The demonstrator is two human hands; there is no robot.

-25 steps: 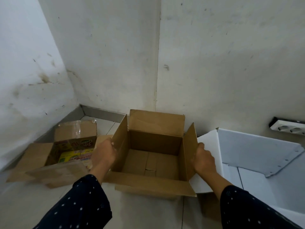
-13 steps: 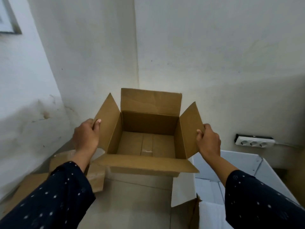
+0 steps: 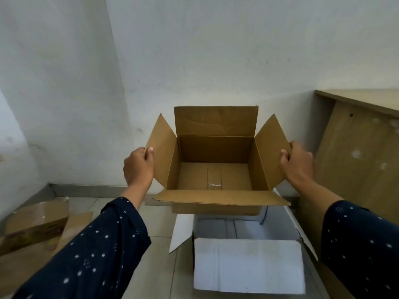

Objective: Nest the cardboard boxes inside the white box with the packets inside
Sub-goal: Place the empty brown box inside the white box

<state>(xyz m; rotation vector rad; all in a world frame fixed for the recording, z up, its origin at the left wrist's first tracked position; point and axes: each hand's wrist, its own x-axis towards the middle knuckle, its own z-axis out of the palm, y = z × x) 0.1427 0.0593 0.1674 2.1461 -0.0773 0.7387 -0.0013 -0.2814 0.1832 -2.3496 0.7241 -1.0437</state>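
Left hand (image 3: 138, 167) pinches the edge of the left flap of an open cardboard box (image 3: 216, 169), fingers closed on the card. That box hangs in the air, upright and empty, directly above the open white box (image 3: 248, 264) on the tiled floor (image 3: 155, 266). Right hand (image 3: 296, 164) is clamped on the right flap. Far left, a second cardboard box (image 3: 34, 227) lies on the floor, well apart. A wooden cabinet (image 3: 362, 160) stands at right.

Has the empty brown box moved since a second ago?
Yes. The empty brown box went from the floor up and rightward, now held above the white box.
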